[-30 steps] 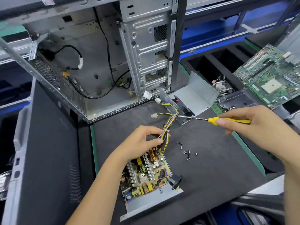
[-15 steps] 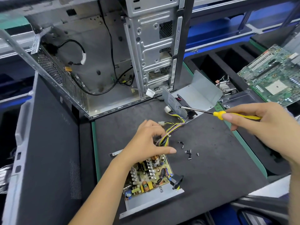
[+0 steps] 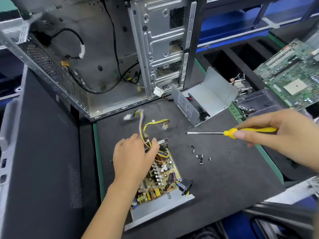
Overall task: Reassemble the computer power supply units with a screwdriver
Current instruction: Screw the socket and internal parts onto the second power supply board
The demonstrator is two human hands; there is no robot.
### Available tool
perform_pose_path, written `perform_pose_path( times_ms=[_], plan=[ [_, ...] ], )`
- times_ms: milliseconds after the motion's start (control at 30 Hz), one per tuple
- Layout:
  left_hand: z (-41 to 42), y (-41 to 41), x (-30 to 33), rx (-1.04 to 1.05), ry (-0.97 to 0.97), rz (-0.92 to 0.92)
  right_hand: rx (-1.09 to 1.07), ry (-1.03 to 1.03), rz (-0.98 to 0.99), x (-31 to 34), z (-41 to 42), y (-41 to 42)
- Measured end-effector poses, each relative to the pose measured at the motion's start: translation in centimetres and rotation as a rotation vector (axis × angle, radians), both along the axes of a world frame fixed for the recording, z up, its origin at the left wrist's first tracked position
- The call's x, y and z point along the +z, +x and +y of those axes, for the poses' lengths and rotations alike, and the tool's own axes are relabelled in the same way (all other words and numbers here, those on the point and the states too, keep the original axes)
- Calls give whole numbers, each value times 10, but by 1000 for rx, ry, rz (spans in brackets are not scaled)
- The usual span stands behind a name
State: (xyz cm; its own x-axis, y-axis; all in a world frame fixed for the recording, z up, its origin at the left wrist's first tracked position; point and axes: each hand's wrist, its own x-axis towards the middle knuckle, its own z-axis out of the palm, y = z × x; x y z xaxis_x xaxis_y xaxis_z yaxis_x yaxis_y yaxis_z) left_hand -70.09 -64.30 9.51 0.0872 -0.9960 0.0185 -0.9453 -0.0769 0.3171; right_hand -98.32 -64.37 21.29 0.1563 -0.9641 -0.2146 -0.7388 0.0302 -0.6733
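A: My left hand (image 3: 133, 157) grips the wire bundle (image 3: 144, 135) over the circuit board (image 3: 158, 180); the right hand (image 3: 284, 135) grips the screwdriver (image 3: 231, 132).

B: Noted. The cover (image 3: 207, 97) lies at one o'clock from the board, with the screwdriver's tip pointing to nine o'clock. The right hand is nearer.

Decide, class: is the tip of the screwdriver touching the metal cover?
Apart. The head view shows bare black mat between the screwdriver tip and the metal cover; the right hand holds it clear.
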Motion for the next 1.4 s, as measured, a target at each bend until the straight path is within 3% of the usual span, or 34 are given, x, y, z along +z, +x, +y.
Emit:
perform_pose_path(
  times_ms=[133,300,433,1400],
  plan=[
    [-1,3,-4,29,77,50,73,70,183,-20,-12,24],
    [-2,7,-5,-26,42,125,107,-55,491,-30,-23,63],
    [-3,7,-6,-27,43,97,177,-110,618,-34,-31,80],
    [-2,7,-6,-45,20,111,277,-159,753,-48,-41,104]
  ],
)
